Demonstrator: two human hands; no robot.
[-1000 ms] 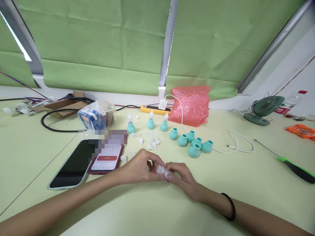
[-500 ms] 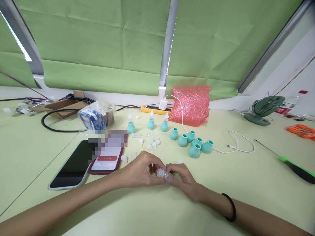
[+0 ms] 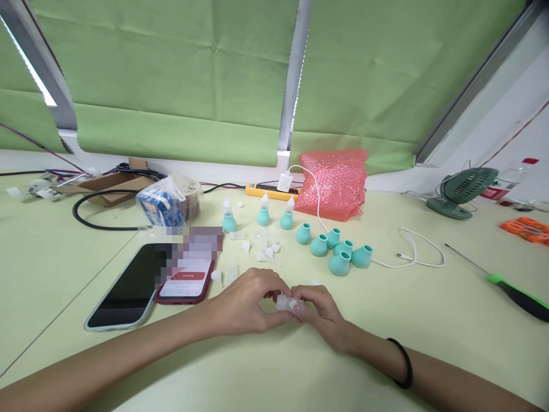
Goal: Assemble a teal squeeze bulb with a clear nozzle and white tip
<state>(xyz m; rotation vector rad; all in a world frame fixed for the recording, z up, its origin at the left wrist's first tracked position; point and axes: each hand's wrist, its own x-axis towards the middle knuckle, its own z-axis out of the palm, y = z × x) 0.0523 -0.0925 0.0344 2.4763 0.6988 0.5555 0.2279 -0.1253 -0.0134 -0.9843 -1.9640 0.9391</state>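
Observation:
Both hands meet low over the pale green table [image 3: 386, 320], pinching one small clear plastic tube piece [image 3: 286, 302] between them. My left hand [image 3: 246, 300] has its fingers curled round the piece's left end. My right hand [image 3: 319, 309], with a black band at the wrist, grips the right end. Just beyond the hands lie several small clear and white plastic tips [image 3: 261, 250]. Several teal rubber bulbs [image 3: 341, 254] sit in a cluster behind and to the right. Three more teal bulbs with white tips fitted [image 3: 263, 214] stand upright in a row farther back.
Two phones [image 3: 128, 286] lie left of my hands, one dark, one with a red case. A pink bubble-wrap bag [image 3: 334, 183], a yellow power strip [image 3: 268, 190] and a white cable [image 3: 412, 252] lie behind. A green-handled screwdriver [image 3: 510, 292] and a small fan [image 3: 461, 191] are at right.
Both hands have sunk slightly toward the table and closed tighter round the clear piece, so less of it shows. Nothing else on the table has moved.

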